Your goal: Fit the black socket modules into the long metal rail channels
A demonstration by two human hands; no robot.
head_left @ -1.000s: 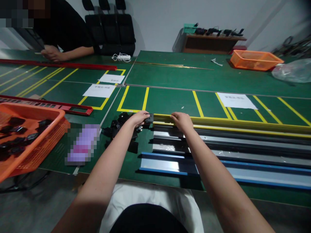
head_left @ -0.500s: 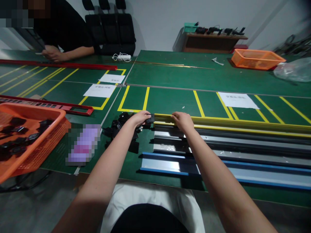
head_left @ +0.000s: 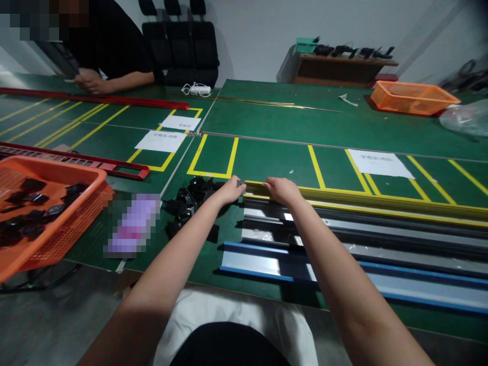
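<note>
Left hand (head_left: 231, 191) closed narrow around a small black cap (head_left: 240, 183), held against the left end of the yellow rail (head_left: 381, 201). Right hand (head_left: 282, 190) just beside it, fingers curled down over the rail's top edge, gripping. The rail lies flat on the green desk (head_left: 274, 162) and runs off to the right.

Nearer the body, parallel: grey rails (head_left: 381, 231), then a blue rail (head_left: 259, 262) at the desk's front edge. Loose pile of black parts (head_left: 185, 201) just left of the left hand. Farther left, an orange basket (head_left: 57, 223) with more black pieces inside. Paper sheets (head_left: 160, 141) lie within yellow tape lines. Far left corner: a co-worker's hand (head_left: 89, 81) near a long red rail (head_left: 114, 100).
</note>
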